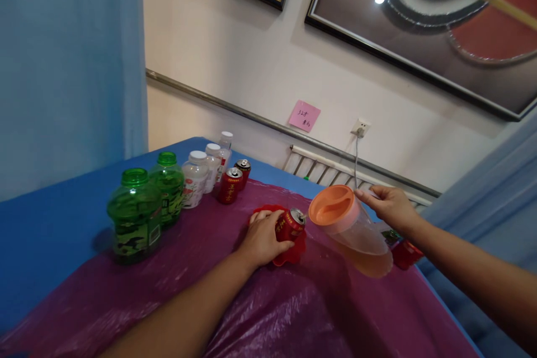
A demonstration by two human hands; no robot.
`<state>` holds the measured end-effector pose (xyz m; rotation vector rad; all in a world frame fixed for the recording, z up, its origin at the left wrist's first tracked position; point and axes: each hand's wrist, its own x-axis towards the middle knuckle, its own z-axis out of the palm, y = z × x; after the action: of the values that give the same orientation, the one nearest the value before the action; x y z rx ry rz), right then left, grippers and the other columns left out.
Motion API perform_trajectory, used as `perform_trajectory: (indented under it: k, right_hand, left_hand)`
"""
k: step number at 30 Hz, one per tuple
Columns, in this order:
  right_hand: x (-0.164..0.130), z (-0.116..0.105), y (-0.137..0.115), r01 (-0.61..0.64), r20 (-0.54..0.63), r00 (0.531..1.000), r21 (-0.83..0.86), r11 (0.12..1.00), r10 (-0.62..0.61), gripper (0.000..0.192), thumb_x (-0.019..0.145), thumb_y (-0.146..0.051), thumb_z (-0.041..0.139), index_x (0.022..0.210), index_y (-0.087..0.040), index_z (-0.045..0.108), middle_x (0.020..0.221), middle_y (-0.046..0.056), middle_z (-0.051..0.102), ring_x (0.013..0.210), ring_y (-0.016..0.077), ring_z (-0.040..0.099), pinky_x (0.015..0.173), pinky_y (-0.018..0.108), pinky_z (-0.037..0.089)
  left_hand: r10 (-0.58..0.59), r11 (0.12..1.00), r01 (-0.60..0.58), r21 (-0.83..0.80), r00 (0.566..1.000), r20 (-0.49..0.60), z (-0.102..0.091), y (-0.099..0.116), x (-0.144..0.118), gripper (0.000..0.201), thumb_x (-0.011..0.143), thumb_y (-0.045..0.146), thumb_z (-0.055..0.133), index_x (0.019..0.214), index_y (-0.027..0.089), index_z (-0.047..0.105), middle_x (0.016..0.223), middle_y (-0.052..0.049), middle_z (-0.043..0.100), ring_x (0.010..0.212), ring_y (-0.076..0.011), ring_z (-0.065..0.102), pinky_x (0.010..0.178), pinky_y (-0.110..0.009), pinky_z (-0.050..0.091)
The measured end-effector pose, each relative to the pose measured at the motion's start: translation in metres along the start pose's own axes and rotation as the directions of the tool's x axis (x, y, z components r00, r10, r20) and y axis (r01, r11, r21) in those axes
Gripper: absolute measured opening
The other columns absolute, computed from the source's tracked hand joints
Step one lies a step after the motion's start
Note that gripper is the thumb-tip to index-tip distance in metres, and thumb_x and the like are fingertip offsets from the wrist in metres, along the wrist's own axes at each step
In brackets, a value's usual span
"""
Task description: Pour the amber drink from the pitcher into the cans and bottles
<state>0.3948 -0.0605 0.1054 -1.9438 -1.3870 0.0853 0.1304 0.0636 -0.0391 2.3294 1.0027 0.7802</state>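
Note:
My left hand [263,239] wraps around a red drink can [289,226], its opened top tilted toward the right. Under the can lies a red scallop-edged dish [298,247], partly hidden by my fingers. My right hand [391,208] grips the handle of a clear plastic pitcher [356,238] with an orange lid [332,206]. The pitcher is tipped left, and amber liquid rests along its lower side. Its lid edge is close to the can's opening, where a thin trickle of liquid seems to show.
Two green bottles [135,218], several clear bottles with white caps [195,179] and two red cans [230,185] stand at left. Another red item [406,254] is partly hidden behind my right arm. Purple plastic sheeting [268,313] covers part of the blue table [50,229].

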Motion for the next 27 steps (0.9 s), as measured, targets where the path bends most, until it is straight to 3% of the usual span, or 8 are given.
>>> perform_trajectory:
  k: [27]
  right_hand:
    - [-0.0015, -0.0004, -0.0048, -0.014, -0.013, 1.0, -0.004, 1.0, 0.014, 0.065, 0.072, -0.078, 0.064, 0.053, -0.025, 0.032, 0.05, -0.007, 0.026, 0.046, 0.0093, 0.028, 0.043, 0.026, 0.023]
  left_hand:
    - [-0.008, 1.0, 0.008, -0.007, 1.0, 0.011, 0.0007, 0.0001, -0.0002, 0.077, 0.063, 0.041, 0.084, 0.133, 0.023, 0.059, 0.131, -0.012, 0.064, 0.125, -0.0341, 0.054, 0.111, -0.047, 0.036]
